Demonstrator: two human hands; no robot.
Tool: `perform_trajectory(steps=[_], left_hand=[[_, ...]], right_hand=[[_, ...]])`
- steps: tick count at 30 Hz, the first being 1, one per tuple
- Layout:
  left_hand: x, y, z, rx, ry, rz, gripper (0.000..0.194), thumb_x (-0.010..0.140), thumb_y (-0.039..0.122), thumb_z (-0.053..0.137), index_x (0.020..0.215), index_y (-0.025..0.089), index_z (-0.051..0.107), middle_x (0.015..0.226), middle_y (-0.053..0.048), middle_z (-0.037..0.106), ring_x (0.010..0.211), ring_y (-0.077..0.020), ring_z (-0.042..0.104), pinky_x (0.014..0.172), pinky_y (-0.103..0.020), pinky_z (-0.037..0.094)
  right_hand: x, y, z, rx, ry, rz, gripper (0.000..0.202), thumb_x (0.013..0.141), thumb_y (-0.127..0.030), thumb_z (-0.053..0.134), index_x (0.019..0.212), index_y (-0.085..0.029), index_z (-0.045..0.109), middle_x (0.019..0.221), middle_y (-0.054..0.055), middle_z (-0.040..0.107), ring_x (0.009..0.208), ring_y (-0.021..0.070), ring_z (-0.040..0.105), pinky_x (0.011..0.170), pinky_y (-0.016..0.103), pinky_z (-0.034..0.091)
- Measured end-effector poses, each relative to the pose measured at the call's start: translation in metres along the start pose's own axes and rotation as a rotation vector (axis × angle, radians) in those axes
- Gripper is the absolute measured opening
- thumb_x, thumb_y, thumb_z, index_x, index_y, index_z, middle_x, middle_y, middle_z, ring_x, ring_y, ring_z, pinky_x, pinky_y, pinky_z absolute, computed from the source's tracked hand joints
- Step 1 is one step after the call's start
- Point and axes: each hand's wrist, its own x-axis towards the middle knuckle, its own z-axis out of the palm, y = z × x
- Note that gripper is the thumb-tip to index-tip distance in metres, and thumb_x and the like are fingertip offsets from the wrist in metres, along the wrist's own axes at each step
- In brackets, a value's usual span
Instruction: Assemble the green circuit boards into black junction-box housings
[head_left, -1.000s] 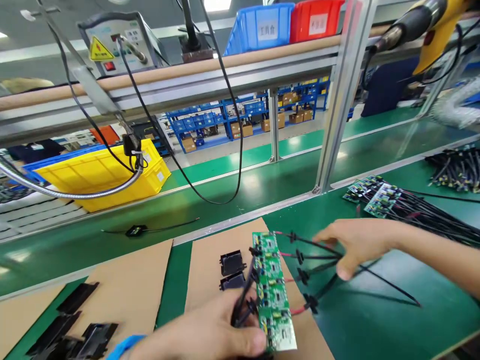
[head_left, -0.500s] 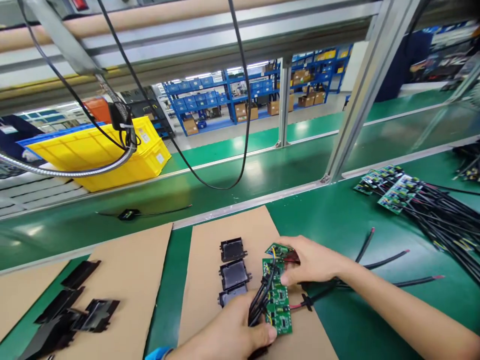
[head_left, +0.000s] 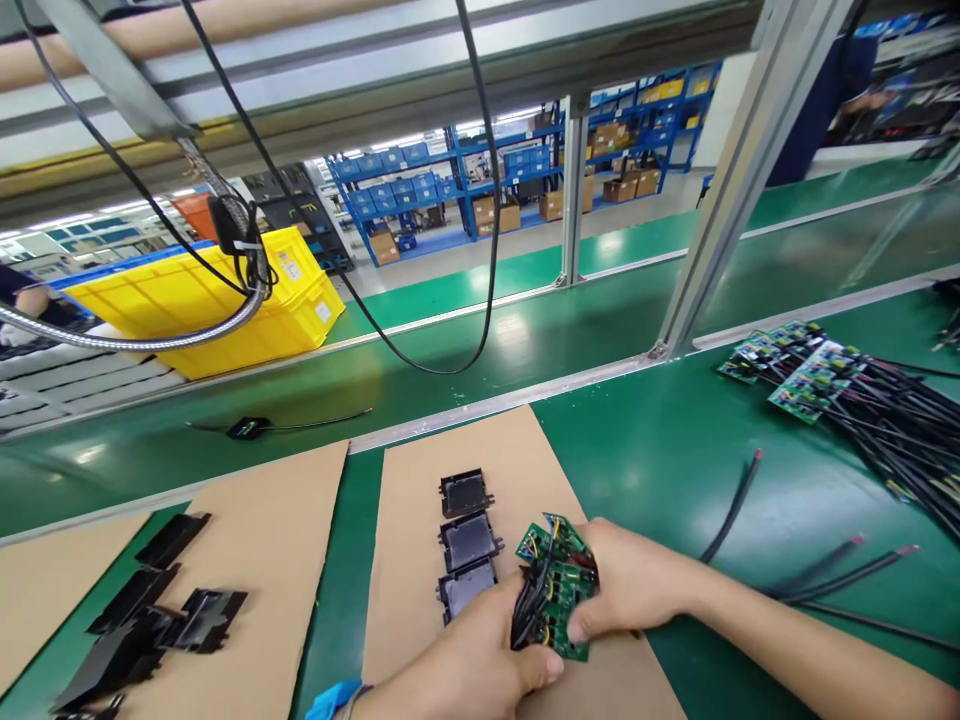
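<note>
Above a cardboard sheet [head_left: 420, 500], my left hand [head_left: 487, 650] is closed round black cables and the left edge of several green circuit boards [head_left: 566, 600]. My right hand [head_left: 626, 580] grips the same boards from the right, its thumb on their face. The boards overlap, tilted at different angles. Just left of them, three black plastic housings [head_left: 465, 540] lie in a column on the cardboard; my left hand partly covers the lowest. Black cables with red tips [head_left: 739, 505] stretch out to the right beyond my right arm.
More black housings [head_left: 124, 640] lie on the left cardboard. A pile of boards with cables [head_left: 817, 380] is at the right. Behind are a metal post [head_left: 727, 190], a hanging cable [head_left: 491, 200], a yellow crate [head_left: 225, 310] and a small black device [head_left: 247, 428]. A person [head_left: 825, 110] stands far right.
My right hand has moved down and closed on the boards, which are now bunched together instead of in a straight column. The cables at the right have shifted, and the view has moved slightly.
</note>
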Motion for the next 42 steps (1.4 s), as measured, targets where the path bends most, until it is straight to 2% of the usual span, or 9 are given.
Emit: perform_trajectory(steps=[8,13,16,20,25,29,36,39,42], left_hand=[[0.007,-0.015,0.001,-0.019,-0.049,-0.072,0.041,0.078,0.035,0.068,0.112,0.018,0.052,0.080,0.001,0.051,0.051,-0.0074,0.043,0.045,-0.019,0.039],[-0.008,0.004,-0.006,0.341,0.004,0.032,0.034,0.094,0.050,0.046,0.106,0.019,0.057,0.088,-0.007,0.061,0.068,-0.0167,0.054,0.060,-0.027,0.043],[-0.019,0.019,-0.011,0.635,0.049,0.072,0.037,0.097,0.047,0.035,0.095,0.020,0.061,0.084,-0.009,0.064,0.067,-0.0209,0.055,0.060,-0.030,0.041],[-0.031,0.026,-0.019,0.672,0.063,0.164,0.029,0.096,0.034,0.040,0.091,0.020,0.065,0.076,-0.008,0.066,0.062,-0.0198,0.058,0.057,-0.029,0.039],[-0.046,0.026,-0.039,0.684,0.253,0.109,0.039,0.098,0.045,0.036,0.116,0.023,0.062,0.104,-0.011,0.069,0.092,-0.0301,0.063,0.078,-0.040,0.045],[-0.034,0.023,-0.050,0.498,0.431,0.164,0.077,0.079,0.056,0.067,0.142,0.022,0.039,0.125,-0.014,0.059,0.089,-0.0271,0.062,0.079,-0.039,0.048],[-0.010,0.012,-0.073,0.086,0.393,0.204,0.022,0.085,0.017,0.045,0.105,0.019,0.054,0.102,-0.004,0.067,0.063,-0.0116,0.059,0.060,-0.024,0.044],[-0.012,0.012,-0.085,0.168,0.430,0.194,0.011,0.086,0.026,0.051,0.090,0.018,0.057,0.087,-0.002,0.069,0.060,-0.0118,0.053,0.057,-0.023,0.039],[-0.010,0.015,-0.094,0.221,0.504,0.180,0.029,0.088,0.043,0.052,0.072,0.019,0.051,0.068,0.000,0.066,0.058,-0.0131,0.052,0.056,-0.023,0.036]], right_hand=[[-0.010,0.023,0.031,-0.231,0.169,-0.114,0.006,0.079,-0.016,0.052,0.078,-0.021,0.055,0.073,0.000,0.059,0.069,0.0178,0.056,0.065,0.028,0.039],[-0.014,0.014,0.006,-0.171,0.178,-0.075,0.027,0.080,-0.034,0.068,0.103,-0.022,0.062,0.099,0.005,0.064,0.090,0.0219,0.058,0.081,0.030,0.042],[-0.015,-0.001,-0.014,-0.143,0.198,-0.016,0.021,0.093,-0.039,0.052,0.089,-0.020,0.061,0.084,0.002,0.061,0.078,0.0181,0.057,0.072,0.028,0.041],[-0.010,-0.015,-0.022,-0.193,0.219,0.037,0.029,0.093,-0.037,0.050,0.072,-0.019,0.056,0.070,-0.001,0.053,0.067,0.0141,0.049,0.063,0.025,0.036],[0.012,-0.028,-0.019,-0.213,0.232,0.111,0.034,0.091,-0.040,0.049,0.065,-0.019,0.049,0.060,-0.003,0.046,0.057,0.0118,0.040,0.055,0.024,0.029],[0.036,-0.043,-0.014,-0.187,0.161,0.053,0.033,0.088,-0.038,0.054,0.062,-0.019,0.047,0.057,-0.005,0.040,0.055,0.0106,0.036,0.052,0.023,0.026],[0.065,-0.051,-0.020,-0.002,0.137,-0.006,0.014,0.081,-0.030,0.062,0.076,-0.017,0.059,0.072,-0.001,0.058,0.066,0.0121,0.049,0.061,0.024,0.037],[0.073,-0.049,-0.025,0.039,0.117,-0.054,0.017,0.084,-0.029,0.058,0.073,-0.016,0.059,0.071,-0.001,0.059,0.065,0.0120,0.049,0.060,0.024,0.037],[0.088,-0.053,-0.024,-0.055,0.160,-0.079,0.019,0.086,-0.029,0.054,0.073,-0.017,0.062,0.068,-0.001,0.059,0.063,0.0121,0.050,0.059,0.024,0.035]])
